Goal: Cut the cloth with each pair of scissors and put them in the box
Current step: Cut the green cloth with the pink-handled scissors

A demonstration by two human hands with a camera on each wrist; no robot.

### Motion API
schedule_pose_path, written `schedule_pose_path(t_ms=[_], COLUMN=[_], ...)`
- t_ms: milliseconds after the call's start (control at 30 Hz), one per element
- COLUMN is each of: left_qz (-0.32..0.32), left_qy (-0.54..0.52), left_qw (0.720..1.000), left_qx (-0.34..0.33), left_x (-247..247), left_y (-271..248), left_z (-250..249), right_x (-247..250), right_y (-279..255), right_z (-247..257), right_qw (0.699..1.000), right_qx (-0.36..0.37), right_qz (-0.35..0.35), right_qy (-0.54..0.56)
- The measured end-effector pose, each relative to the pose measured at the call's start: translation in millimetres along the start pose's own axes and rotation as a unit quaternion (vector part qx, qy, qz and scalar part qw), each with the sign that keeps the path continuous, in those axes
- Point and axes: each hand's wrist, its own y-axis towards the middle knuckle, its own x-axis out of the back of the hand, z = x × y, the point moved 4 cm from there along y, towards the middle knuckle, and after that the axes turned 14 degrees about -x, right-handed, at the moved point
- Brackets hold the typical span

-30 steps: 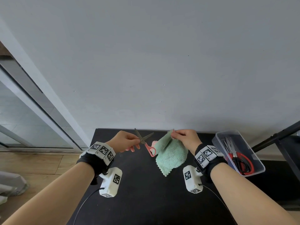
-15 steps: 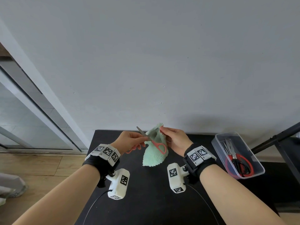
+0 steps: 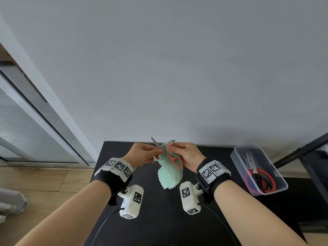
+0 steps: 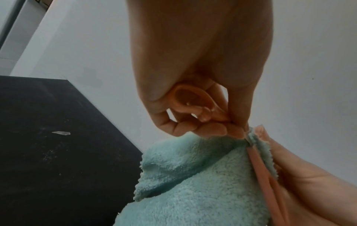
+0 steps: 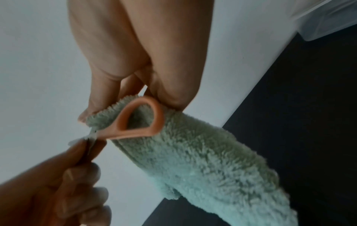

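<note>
- Pinched in the left hand (image 3: 142,154): pink-handled scissors (image 3: 174,161), blades apart, frame centre.
- Right hand (image 3: 186,155) pinches the green cloth (image 3: 170,176) top.
- Clear box (image 3: 237,157) lower right.

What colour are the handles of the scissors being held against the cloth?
Salmon pink handles, clearest in the right wrist view.

Above the black worktop (image 3: 159,219), the left hand (image 3: 142,154) and right hand (image 3: 186,155) meet at the fluffy mint-green cloth (image 3: 169,176), the pink-handled scissors (image 3: 174,161) between them. The clear plastic box (image 3: 237,160) stands well to the right, holding the red-handled scissors (image 3: 260,181).
</note>
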Motion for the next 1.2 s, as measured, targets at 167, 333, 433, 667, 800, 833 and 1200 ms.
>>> schedule_pose_path(t_ms=[167,333,433,667,800,833,1200], left_qz=[-0.012,-0.010,-0.005,0.002,0.017,0.021,-0.025], left_qy=[-0.004,-0.004,-0.005,-0.032,0.006,0.008,-0.053], left_qw=[1.000,1.000,1.000,0.999,0.999,0.999,0.998], left_qx=[-0.006,-0.005,-0.003,-0.020,-0.040,-0.041,0.007], left_x=[-4,-9,-9,-7,-5,-4,12], left_y=[1,1,2,11,15,15,6], left_z=[-2,-2,-1,-8,-15,-15,16], right_x=[-3,-2,-2,0,3,3,40], right_y=[-4,-1,-1,-1,3,4,5], right_z=[1,-1,-2,0,1,1,9], right_qw=[0.998,0.989,0.985,0.984,0.986,0.987,0.986], right_qx=[0.041,0.042,0.047,0.081,0.076,0.072,0.025], right_qz=[-0.042,-0.080,-0.088,-0.124,-0.129,-0.130,-0.151], right_qy=[-0.028,-0.113,-0.142,-0.103,-0.072,-0.067,0.062])
